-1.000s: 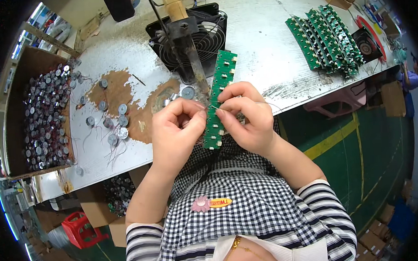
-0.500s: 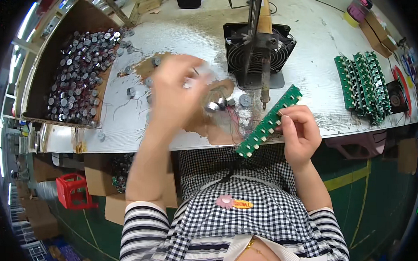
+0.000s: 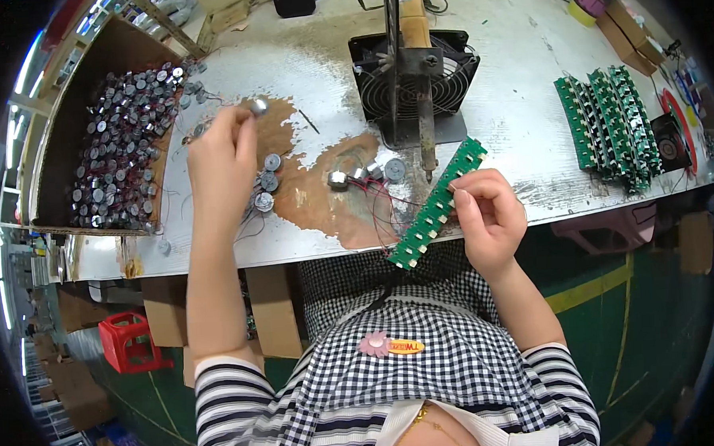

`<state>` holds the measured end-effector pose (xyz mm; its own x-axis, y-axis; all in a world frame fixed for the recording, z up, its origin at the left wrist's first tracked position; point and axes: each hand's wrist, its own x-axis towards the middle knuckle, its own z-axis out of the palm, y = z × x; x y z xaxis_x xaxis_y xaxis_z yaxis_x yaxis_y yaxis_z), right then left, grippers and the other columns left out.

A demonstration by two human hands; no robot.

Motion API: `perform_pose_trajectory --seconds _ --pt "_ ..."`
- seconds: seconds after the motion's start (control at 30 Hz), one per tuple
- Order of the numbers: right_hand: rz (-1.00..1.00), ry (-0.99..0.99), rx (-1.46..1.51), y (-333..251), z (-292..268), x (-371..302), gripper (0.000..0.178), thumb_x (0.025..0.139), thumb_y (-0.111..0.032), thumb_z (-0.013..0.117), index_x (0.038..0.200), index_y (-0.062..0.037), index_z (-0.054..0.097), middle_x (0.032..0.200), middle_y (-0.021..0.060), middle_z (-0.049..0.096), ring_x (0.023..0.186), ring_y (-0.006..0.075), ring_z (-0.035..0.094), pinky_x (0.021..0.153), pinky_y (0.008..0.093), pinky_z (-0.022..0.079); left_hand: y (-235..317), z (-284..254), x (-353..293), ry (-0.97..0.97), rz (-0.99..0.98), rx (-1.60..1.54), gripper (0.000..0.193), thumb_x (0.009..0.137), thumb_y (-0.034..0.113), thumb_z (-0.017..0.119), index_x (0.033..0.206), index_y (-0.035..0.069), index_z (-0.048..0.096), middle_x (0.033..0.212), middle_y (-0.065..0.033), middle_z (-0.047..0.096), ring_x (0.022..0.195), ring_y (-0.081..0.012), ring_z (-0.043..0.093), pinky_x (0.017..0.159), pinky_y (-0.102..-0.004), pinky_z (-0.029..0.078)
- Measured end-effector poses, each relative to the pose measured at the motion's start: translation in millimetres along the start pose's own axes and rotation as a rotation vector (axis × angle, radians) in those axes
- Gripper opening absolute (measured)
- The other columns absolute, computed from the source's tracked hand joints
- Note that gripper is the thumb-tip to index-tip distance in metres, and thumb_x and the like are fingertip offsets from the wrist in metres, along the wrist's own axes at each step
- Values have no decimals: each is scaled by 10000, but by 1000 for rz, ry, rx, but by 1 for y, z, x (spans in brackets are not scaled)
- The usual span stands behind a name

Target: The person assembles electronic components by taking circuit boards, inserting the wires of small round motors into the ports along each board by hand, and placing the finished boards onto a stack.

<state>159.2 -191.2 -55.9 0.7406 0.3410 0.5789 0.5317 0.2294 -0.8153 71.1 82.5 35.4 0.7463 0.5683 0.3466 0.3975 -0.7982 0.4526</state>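
Note:
My right hand (image 3: 493,227) grips a long green circuit board strip (image 3: 438,207) with small white connectors, thumb and fingers closed on its right edge. The strip slants over the front edge of the workbench, its upper end beside the tip of a soldering iron (image 3: 428,152) held upright in a stand. On the left, my left hand (image 3: 225,161) is raised over the bench, fingertips closed at a small round silver motor (image 3: 258,106). Several wired motors (image 3: 373,172) lie just left of the strip, their thin red and dark leads running to it. More loose motors (image 3: 269,181) sit beside my left wrist.
A cardboard box (image 3: 48,185) full of wired motors stands at the left. Behind the iron is a black fan (image 3: 367,79). Stacked green circuit board strips (image 3: 608,128) lie at the right, near a solder reel (image 3: 679,129). A red stool (image 3: 127,345) stands on the floor.
My left hand has moved left, away from the middle motors, and now closes at a motor. My right hand still holds the strip. The whole view has shifted slightly.

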Motion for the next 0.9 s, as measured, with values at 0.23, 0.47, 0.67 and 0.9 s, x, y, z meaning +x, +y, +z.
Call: perform_pose_trajectory --seconds 0.23,0.47,0.67,0.9 --pt "-34 -34 -27 -2 4 2 40 834 55 605 845 46 567 869 123 620 613 83 547 527 192 445 2 37 -33 223 -56 -1002 280 932 66 542 1179 -65 528 950 -114 662 871 -162 641 784 -270 508" --pt "-40 -24 -71 -3 3 -1 38 837 44 607 847 41 571 870 118 620 610 79 543 520 192 442 26 43 -55 173 19 -833 237 951 42 478 1169 -46 509 893 -123 661 770 -135 634 663 -243 499" --pt "-105 -86 -22 -2 2 0 78 825 24 613 863 39 546 985 169 598 619 110 581 552 215 498 34 38 -79 -336 -285 -1115 136 905 104 603 951 -24 596 758 11 589 665 -26 509 587 -175 403" --pt "-245 -145 -222 -10 4 6 115 766 59 665 831 22 578 956 153 601 590 128 569 509 231 483 66 48 -86 -543 -375 -1152 158 891 119 628 933 -32 621 746 -21 630 602 -54 582 521 -190 478"
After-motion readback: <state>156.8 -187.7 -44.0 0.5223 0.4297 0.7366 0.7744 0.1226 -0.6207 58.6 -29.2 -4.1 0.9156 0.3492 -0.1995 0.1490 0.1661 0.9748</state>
